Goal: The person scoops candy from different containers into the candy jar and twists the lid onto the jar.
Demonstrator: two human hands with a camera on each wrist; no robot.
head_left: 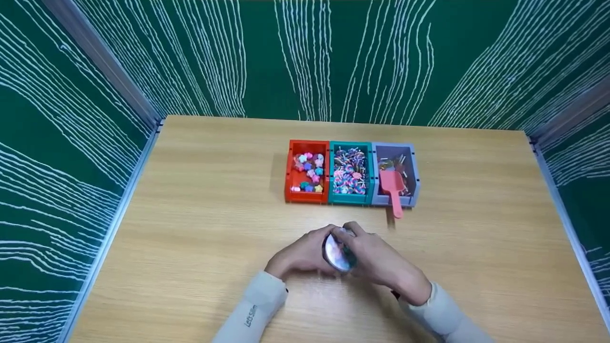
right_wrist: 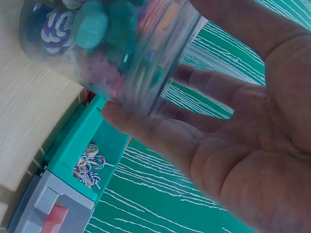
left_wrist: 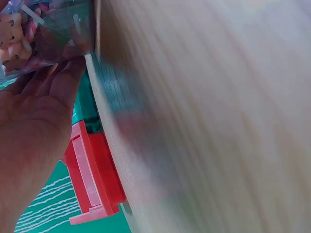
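Observation:
Between my two hands is a clear plastic jar point(head_left: 337, 253) of small colourful charms, tilted just above the table, with a shiny round end turned up in the head view. My left hand point(head_left: 305, 251) grips it from the left, fingers bent along its wall. From the other side my right hand point(head_left: 383, 259) holds the jar, thumb and fingers around its ridged rim end in the right wrist view. Through the wall point(right_wrist: 92, 29) show a teal piece and a purple-white swirl; the left wrist view shows a tan bear-like charm point(left_wrist: 10, 34) and striped sticks.
Beyond the hands stand three joined bins: a red bin point(head_left: 288, 183) with star-shaped pieces, a teal bin point(head_left: 350, 201) of swirl lollipops, and a grey-purple bin point(head_left: 416, 183). A pink scoop point(head_left: 392, 186) lies in the last, its handle over the front edge. Green walls enclose the table point(head_left: 200, 200).

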